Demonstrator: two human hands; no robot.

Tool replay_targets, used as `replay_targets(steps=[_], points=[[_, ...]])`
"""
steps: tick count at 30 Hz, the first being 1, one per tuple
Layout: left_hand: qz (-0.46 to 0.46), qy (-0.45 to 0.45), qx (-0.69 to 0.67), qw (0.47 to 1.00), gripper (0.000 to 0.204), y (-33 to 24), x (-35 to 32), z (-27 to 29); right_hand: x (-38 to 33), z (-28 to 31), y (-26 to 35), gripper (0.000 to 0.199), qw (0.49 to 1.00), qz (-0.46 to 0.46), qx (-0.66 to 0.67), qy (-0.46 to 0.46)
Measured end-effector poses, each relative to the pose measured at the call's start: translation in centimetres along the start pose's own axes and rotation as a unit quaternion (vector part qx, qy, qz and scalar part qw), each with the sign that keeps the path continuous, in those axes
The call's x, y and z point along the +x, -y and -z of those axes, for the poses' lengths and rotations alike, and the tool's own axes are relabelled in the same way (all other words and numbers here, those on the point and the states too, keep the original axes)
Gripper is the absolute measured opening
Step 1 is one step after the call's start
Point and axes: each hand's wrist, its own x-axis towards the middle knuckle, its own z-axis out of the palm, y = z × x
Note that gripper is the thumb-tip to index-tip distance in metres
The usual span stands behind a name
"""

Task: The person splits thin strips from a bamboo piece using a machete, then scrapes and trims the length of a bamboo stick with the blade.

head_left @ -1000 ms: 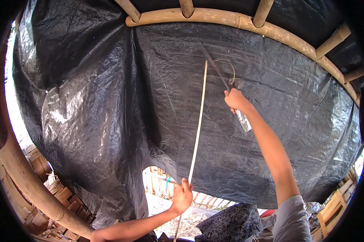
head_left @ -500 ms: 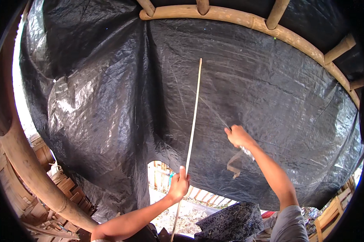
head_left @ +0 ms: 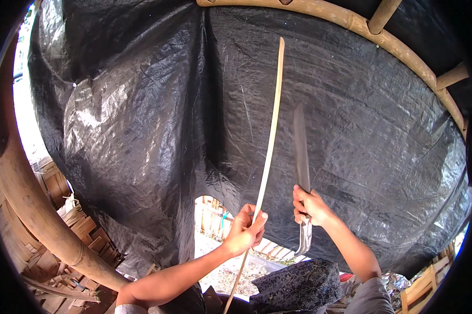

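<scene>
A long, thin pale strip of bamboo point(head_left: 274, 123) stands tilted a little to the right in front of me. My left hand point(head_left: 245, 230) is closed around its lower part, and its end runs down past the lower edge. In my right hand point(head_left: 313, 205) is a machete point(head_left: 301, 144), its long grey blade pointing up, just right of the strip and apart from it. The handle is mostly covered by my fingers; below my fist a pale, shiny end point(head_left: 305, 238) sticks out.
Behind hangs a black plastic tarp point(head_left: 126, 136), with a bamboo pole point(head_left: 319, 14) along its top. A thick bamboo post point(head_left: 42, 214) leans at the left beside woven bamboo panels point(head_left: 16, 230). Dark patterned cloth point(head_left: 304, 288) lies low in front of me.
The machete has swung from pointing up-left across the strip to upright beside it, and my right hand is lower. My left hand and the strip have shifted right, with the strip's tip higher.
</scene>
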Motion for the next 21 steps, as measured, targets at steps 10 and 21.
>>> replay_targets(steps=[10,21], points=[[0.036,-0.096,0.017,0.995,0.037,0.0,0.2,-0.4,-0.8,-0.4,-0.4,0.023,0.754,0.399,-0.498,-0.156],[0.166,-0.022,-0.079,0.983,0.037,-0.9,-0.6,-1.5,-0.5,-2.5,0.4,0.018,0.562,0.442,-0.695,-0.079]])
